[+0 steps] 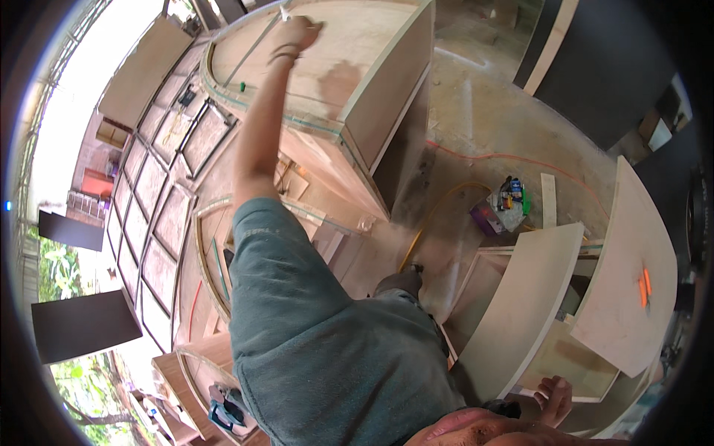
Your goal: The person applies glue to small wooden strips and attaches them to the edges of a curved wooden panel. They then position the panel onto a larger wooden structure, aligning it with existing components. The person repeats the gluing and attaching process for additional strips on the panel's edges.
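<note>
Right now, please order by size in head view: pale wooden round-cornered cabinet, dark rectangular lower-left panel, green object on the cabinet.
1. Pale wooden round-cornered cabinet
2. Dark rectangular panel
3. Green object

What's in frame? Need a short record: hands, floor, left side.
left hand: left hand curled, over a pale wooden round-cornered tabletop; contact unclear
at left hand: small white item, kind unclear
right hand: right hand loosely curled, nothing visible in it, near a pale curved wooden panel
floor: thin orange-red line, thin yellow hose-like line, purple box
left side: dark flat rectangular panel
</note>
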A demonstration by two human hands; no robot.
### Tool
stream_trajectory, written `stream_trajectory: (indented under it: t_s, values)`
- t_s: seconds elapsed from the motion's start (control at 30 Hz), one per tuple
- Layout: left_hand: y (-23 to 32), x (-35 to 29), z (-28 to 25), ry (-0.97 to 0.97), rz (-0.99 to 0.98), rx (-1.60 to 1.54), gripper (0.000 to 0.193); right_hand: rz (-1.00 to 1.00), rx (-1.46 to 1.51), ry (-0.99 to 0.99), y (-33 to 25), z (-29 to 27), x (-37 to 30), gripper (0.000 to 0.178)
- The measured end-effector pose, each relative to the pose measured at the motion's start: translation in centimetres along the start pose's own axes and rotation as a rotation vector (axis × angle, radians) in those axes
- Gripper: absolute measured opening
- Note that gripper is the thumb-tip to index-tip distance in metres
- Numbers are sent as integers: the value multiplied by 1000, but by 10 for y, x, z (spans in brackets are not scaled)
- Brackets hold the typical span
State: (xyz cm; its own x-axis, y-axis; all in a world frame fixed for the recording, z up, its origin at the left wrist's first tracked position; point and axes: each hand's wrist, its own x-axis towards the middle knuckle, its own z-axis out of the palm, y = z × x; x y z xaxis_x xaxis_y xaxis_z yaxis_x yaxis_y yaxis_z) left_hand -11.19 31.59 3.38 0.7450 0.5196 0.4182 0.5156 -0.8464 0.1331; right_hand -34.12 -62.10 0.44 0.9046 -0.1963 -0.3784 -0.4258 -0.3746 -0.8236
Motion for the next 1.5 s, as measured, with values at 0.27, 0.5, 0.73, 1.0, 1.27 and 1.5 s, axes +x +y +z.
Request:
stream_trajectory:
  t_s: [0.27, 0.5, 0.73, 1.0, 1.27, 1.5]
  values:
    - [-254, -149, -59, 262, -520, -215, 49, -28, -504, -383, -48, 70, 5, 35]
    - [-252, -276, -74, 297, -746, -398, 47, 19, -484, -367, -65, 104, -13, 36]
    - [-217, -357, -69, 202, -771, -337, 37, -231, -618, -328, -25, 78, 2, 38]
    - [-205, -274, -147, 328, -471, -326, 41, -303, -668, -266, -51, 99, -9, 31]
    - [-218, -26, -26, 124, -300, -101, 30, 15, -1050, -147, -72, 111, -15, 47]
    - [-323, 134, 95, -22, -354, 18, 20, 180, -1387, 53, -168, 163, -23, 61]
